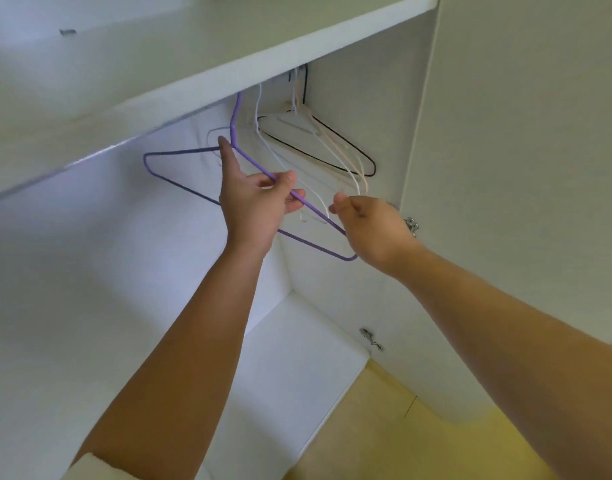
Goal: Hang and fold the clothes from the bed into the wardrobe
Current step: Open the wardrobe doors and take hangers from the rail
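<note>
Inside the white wardrobe several empty wire hangers hang under the upper shelf. My left hand grips the purple hanger on its right sloping arm, index finger stretched up along it near the neck. My right hand is curled just right of it, pinching the lower ends of the white and cream hangers. A black hanger hangs furthest right, near the side wall. No clothes and no bed are in view.
The wardrobe floor is white and bare. The open door stands at the right with two metal hinges. Yellowish room floor shows at the bottom right.
</note>
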Tool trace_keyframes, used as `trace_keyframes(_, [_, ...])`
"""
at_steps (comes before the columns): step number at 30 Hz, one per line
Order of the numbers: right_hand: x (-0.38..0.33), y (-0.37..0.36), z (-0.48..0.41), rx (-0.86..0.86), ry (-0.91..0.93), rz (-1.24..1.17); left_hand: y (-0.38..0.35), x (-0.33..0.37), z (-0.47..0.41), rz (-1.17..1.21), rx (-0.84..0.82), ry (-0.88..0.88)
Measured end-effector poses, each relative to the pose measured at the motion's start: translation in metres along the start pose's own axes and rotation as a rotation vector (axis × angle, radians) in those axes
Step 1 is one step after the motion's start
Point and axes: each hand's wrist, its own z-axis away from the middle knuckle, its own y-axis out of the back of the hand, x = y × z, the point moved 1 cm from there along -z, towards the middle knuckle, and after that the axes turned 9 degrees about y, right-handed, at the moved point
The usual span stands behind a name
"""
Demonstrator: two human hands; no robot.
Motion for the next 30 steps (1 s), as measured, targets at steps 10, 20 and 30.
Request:
trace_keyframes(10, [0.061,0.063,0.124,0.127,-0.011,0.342,-0.096,-0.049,0.118,-0.144,-0.195,0.02])
trace_keyframes(20, [0.127,0.169,0.341,0.276,-0.442,0.49,-0.201,-0.106,0.257,-0.536,-0.486,-0.052])
trace_keyframes(30, [0.194,0.213,0.587,0.41,-0.951,0.347,-0.324,-0.167,0.49,-0.975,-1.181,-0.394])
